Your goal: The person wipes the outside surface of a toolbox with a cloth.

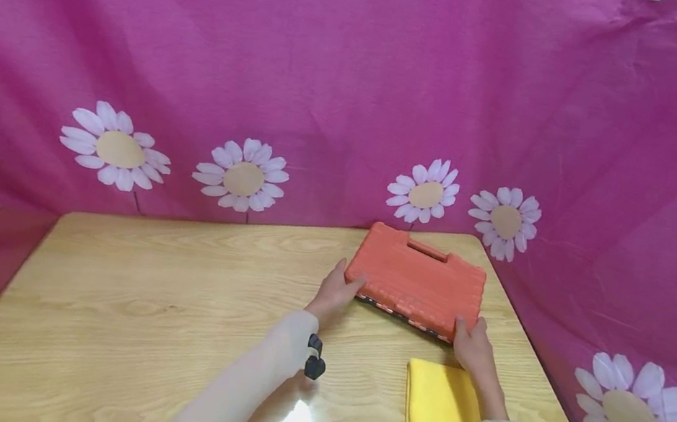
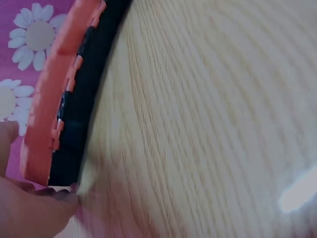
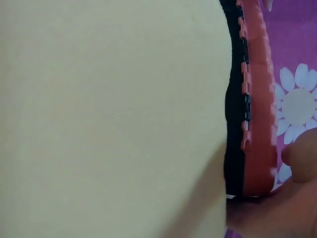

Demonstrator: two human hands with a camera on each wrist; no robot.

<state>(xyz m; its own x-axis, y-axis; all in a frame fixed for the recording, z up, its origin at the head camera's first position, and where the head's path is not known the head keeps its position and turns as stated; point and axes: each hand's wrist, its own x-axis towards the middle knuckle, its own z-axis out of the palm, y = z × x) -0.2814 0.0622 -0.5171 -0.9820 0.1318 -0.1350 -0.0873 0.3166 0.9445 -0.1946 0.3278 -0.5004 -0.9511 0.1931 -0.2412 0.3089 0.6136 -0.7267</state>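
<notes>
An orange-red plastic case (image 1: pixel 417 274) with a black lower half lies at the far right of the table. Its carrying handle points to the back, and its hinged edge faces me. My left hand (image 1: pixel 331 294) grips the near left corner, thumb over the lid; in the left wrist view its fingers (image 2: pixel 49 196) reach round the end of the case. At the near right corner my right hand (image 1: pixel 475 352) holds the case in the same way, thumb on top. The right wrist view shows the black lower half (image 3: pixel 235 114) and the row of hinges (image 3: pixel 246 109).
A folded yellow cloth (image 1: pixel 438 401) with a black edge lies under my right forearm. The wooden table (image 1: pixel 165 316) extends to the left, with a bright reflection near the front. Pink flowered fabric (image 1: pixel 343 95) hangs behind and along both sides.
</notes>
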